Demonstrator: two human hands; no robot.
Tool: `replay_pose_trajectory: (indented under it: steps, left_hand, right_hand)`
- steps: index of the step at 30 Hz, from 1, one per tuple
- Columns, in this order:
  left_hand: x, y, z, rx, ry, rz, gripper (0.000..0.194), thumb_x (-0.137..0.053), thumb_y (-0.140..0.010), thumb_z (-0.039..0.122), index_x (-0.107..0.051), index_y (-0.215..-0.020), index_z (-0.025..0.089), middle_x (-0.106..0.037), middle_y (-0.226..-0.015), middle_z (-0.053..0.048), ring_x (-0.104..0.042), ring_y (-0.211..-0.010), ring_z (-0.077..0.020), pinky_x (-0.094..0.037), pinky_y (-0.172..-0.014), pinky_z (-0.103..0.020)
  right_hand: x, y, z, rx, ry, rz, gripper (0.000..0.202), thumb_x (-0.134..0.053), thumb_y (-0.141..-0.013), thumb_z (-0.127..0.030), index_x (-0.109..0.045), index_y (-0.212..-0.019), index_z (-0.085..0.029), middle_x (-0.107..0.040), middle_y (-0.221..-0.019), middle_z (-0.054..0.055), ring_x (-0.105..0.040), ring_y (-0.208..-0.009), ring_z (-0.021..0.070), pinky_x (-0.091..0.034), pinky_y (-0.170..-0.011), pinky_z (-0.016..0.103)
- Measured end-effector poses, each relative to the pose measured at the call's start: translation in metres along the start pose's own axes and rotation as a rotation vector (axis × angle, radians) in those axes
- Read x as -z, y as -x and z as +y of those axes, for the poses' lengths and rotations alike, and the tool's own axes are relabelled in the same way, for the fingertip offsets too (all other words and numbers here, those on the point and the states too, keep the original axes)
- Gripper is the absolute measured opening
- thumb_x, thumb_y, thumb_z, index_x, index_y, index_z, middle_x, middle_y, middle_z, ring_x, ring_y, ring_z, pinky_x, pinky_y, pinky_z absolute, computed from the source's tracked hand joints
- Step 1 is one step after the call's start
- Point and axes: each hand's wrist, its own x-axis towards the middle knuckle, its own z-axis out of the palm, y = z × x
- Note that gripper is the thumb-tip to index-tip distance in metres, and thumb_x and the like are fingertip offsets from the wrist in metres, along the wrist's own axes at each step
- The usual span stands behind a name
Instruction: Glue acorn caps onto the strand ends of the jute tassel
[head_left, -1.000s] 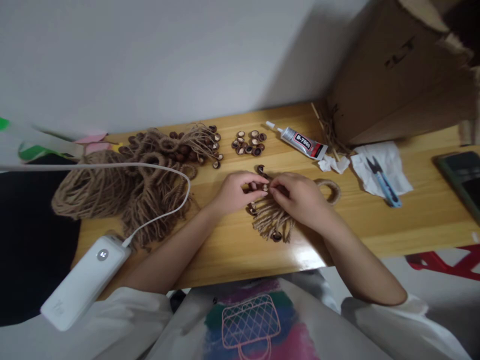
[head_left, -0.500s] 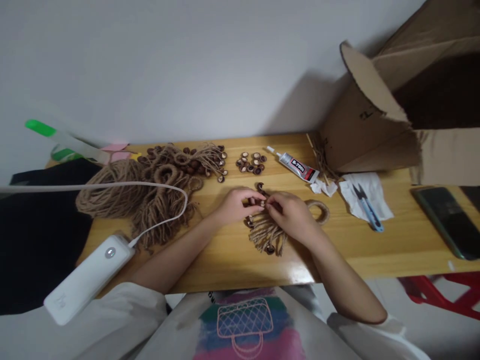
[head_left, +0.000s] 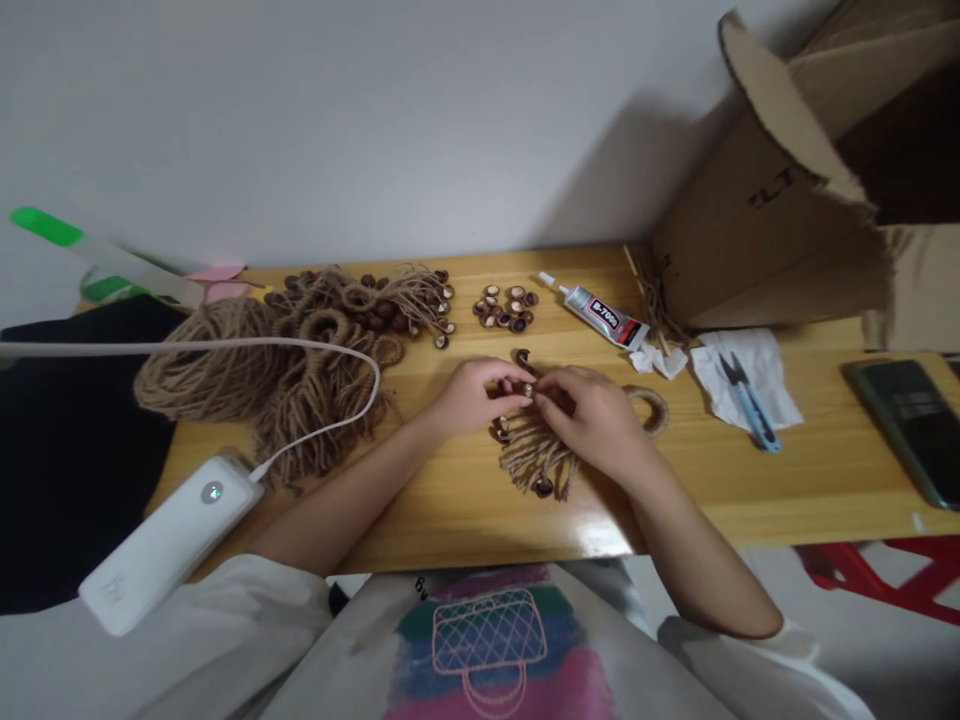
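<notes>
My left hand (head_left: 484, 395) pinches a small brown cap with a pale inside (head_left: 529, 390), like an acorn cap, between thumb and fingertips. Against it, the fingertips of my right hand (head_left: 589, 405) are closed on what looks like a cord end, mostly hidden by the fingers. Under my right hand lies a jute cord tassel (head_left: 536, 455), its strands fanned toward me and to the left. Its wrapped ring (head_left: 650, 410) shows to the right of the hand. More caps sit at strand ends, one by the fringe (head_left: 544, 487) and another above my fingers (head_left: 523, 357).
Loose caps (head_left: 506, 308) lie behind my hands, beside a B-7000 glue tube (head_left: 600, 313). Thread snips (head_left: 750, 400) rest on a tissue (head_left: 784, 385), near a phone (head_left: 911, 425) and cardboard box (head_left: 780, 240). Leftward are heaped cord (head_left: 214, 360) and a cabled power bank (head_left: 169, 540).
The view has shifted slightly, so the table objects sit a little higher in the picture. Both hands keep their pinch at the same cap, with only small finger movement.
</notes>
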Motion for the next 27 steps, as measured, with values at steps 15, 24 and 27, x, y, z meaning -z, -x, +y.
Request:
replay_pose_trajectory:
  steps: [15,24,27]
  left_hand:
    - [-0.0020,0.0005,-0.0079,-0.008,0.049,0.027,0.023,-0.074,-0.069,0.018,-0.071,-0.090,0.013,-0.070,-0.076,-0.005,-0.062,-0.066,-0.0123,-0.052,-0.066,-0.024]
    - [-0.0022,0.0010,-0.0076,-0.002,0.075,0.033,0.024,-0.075,-0.068,0.017,-0.071,-0.091,0.011,-0.071,-0.079,-0.006,-0.063,-0.067,-0.0124,-0.052,-0.066,-0.024]
    - [-0.0020,0.0006,-0.0073,-0.005,0.060,0.032,0.023,-0.075,-0.068,0.016,-0.071,-0.090,0.011,-0.071,-0.079,-0.006,-0.063,-0.067,-0.0126,-0.053,-0.066,-0.025]
  right_hand:
    - [0.0013,0.0005,0.0039,0.142,-0.065,0.042,0.016,-0.053,-0.084,-0.013,-0.067,-0.089,-0.019,-0.067,-0.088,0.006,-0.059,-0.083,0.0206,-0.043,-0.075,0.031]
    - [0.0008,0.0004,0.0040,0.164,-0.070,0.053,0.018,-0.052,-0.084,-0.013,-0.068,-0.091,-0.018,-0.067,-0.088,0.006,-0.061,-0.083,0.0210,-0.045,-0.075,0.032]
    - [0.0009,0.0007,0.0035,0.167,-0.075,0.061,0.018,-0.053,-0.084,-0.012,-0.069,-0.091,-0.018,-0.067,-0.089,0.006,-0.061,-0.083,0.0205,-0.046,-0.075,0.031]
